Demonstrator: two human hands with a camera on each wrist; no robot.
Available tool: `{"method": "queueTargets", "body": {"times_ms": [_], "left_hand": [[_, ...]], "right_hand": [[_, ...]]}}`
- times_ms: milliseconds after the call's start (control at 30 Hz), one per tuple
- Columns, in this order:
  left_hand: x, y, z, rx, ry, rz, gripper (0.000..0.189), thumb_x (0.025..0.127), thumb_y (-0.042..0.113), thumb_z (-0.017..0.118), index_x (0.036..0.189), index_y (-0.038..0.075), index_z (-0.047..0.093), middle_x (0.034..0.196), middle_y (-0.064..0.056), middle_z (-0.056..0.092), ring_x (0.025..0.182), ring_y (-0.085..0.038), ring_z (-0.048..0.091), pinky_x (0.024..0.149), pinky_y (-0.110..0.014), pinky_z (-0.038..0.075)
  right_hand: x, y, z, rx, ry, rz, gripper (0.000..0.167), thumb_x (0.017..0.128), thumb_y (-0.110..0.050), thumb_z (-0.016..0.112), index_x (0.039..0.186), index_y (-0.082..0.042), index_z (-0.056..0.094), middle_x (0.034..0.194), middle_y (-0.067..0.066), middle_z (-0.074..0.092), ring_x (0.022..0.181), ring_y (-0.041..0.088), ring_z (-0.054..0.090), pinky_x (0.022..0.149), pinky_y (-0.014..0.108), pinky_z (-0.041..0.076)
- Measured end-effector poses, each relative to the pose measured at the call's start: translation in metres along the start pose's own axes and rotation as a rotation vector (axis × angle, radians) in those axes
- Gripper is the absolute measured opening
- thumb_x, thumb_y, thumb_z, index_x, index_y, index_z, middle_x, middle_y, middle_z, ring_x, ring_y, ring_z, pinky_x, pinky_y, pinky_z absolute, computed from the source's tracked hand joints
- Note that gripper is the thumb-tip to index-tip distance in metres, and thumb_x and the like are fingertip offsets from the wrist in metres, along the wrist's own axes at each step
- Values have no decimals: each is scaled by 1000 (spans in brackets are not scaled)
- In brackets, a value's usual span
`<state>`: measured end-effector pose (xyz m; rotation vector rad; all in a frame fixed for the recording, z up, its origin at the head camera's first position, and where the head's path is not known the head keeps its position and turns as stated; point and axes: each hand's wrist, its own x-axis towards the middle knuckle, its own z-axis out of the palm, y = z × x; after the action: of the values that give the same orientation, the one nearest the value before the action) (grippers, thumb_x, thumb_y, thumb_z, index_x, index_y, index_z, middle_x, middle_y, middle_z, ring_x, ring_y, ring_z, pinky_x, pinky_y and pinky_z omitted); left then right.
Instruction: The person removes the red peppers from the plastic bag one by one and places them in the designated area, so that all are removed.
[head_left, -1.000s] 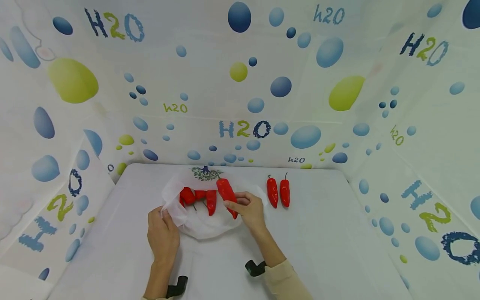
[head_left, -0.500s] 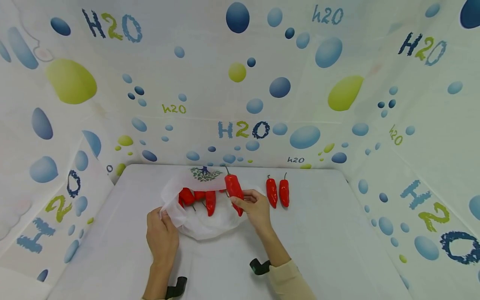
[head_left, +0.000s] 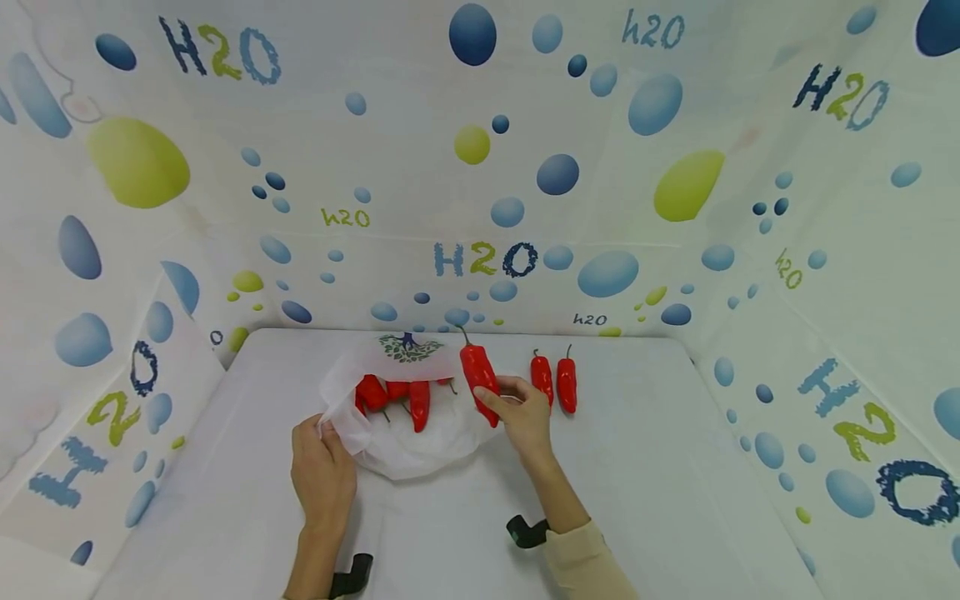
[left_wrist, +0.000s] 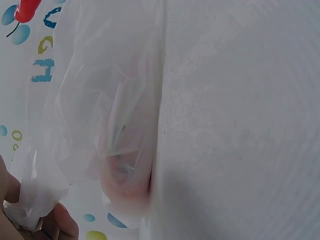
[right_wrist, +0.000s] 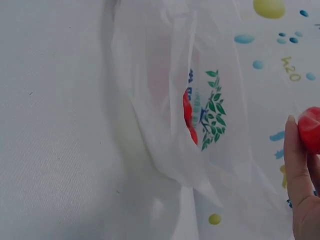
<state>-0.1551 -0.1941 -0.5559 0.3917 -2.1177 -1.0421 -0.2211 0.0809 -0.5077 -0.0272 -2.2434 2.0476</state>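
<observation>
My left hand [head_left: 324, 475] pinches the left edge of a thin white plastic bag [head_left: 408, 458] with a green tree print; the left wrist view shows the bag's film [left_wrist: 37, 195] bunched between thumb and fingers. Several red peppers [head_left: 420, 406] lie inside the bag's mouth, partly covered by its upper flap. Above the bag's right side, my right hand [head_left: 525, 421] holds a long red pepper [head_left: 477, 367] between thumb and fingers, stem pointing up and away. In the right wrist view that pepper's red end [right_wrist: 311, 131] shows at the right edge, by the fingers.
Two more red peppers, a left one [head_left: 540, 375] and a right one [head_left: 567, 383], lie side by side on the white table [head_left: 637, 467], right of the bag. A patterned curtain [head_left: 480, 208] stands behind the table and along both sides.
My right hand has moved right and slightly away from me, carrying the red pepper from over the bag's opening to its right side. The left hand keeps its hold on the bag.
</observation>
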Motion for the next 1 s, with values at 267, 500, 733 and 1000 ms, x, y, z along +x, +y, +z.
{"method": "queueTargets", "body": {"times_ms": [267,500,733,1000], "left_hand": [[1,0,-2,0,-2,5,30,111,16,44,124,-9,55,113,-28,56,95,-50,59,79,-60,47],[1,-1,-2,3,-3,9,30,111,16,44,124,-10,55,113,-28,56,97,-49,59,80,-60,47],[0,-2,-2,-7,12,18,30,111,15,44,123,-10,56,113,-28,56,98,-49,59,80,-60,47],[-1,-2,-1,-13,17,19,29,111,14,45,122,-10,56,112,-28,56,97,-49,59,79,-60,47]], "right_hand": [[0,1,-6,-11,47,12,48,85,-41,87,121,-13,73,115,5,71,103,27,65,78,34,60],[1,0,-12,-18,57,2,45,85,-39,87,118,-11,74,111,5,74,101,27,67,79,33,60],[0,-3,-20,-7,75,7,46,86,-39,87,117,-8,74,110,9,74,101,28,67,79,33,60],[3,-1,-31,-25,121,12,45,86,-39,87,117,-8,75,109,9,74,103,28,66,79,33,60]]}}
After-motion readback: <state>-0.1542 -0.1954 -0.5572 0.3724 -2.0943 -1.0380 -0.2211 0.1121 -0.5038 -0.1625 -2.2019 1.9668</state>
